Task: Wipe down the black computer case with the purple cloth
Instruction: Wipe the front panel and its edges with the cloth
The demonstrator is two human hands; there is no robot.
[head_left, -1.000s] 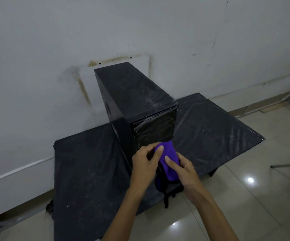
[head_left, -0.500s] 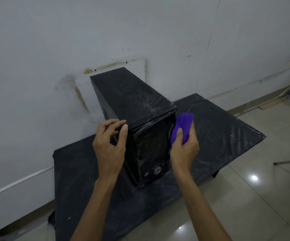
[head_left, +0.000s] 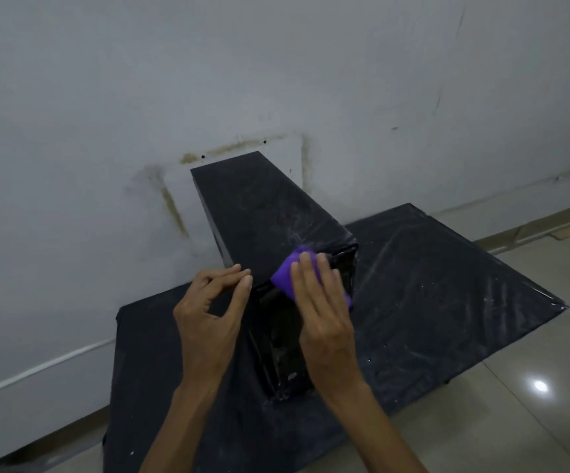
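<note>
At frame centre, the right hand (head_left: pixel 321 302) presses the folded purple cloth (head_left: pixel 288 274) flat-fingered onto the upright black computer case's (head_left: pixel 263 213) top-front edge, the left hand (head_left: pixel 208 312) loosely curled and empty beside it; wiping looks barely begun, dusty smears remaining.

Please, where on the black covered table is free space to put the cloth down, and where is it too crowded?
Bare table lies right of the computer case, out to the far corner. Another bare patch lies left of the case, toward the wall. Crowded: the case's front, where the left hand and right hand press the purple cloth.
</note>
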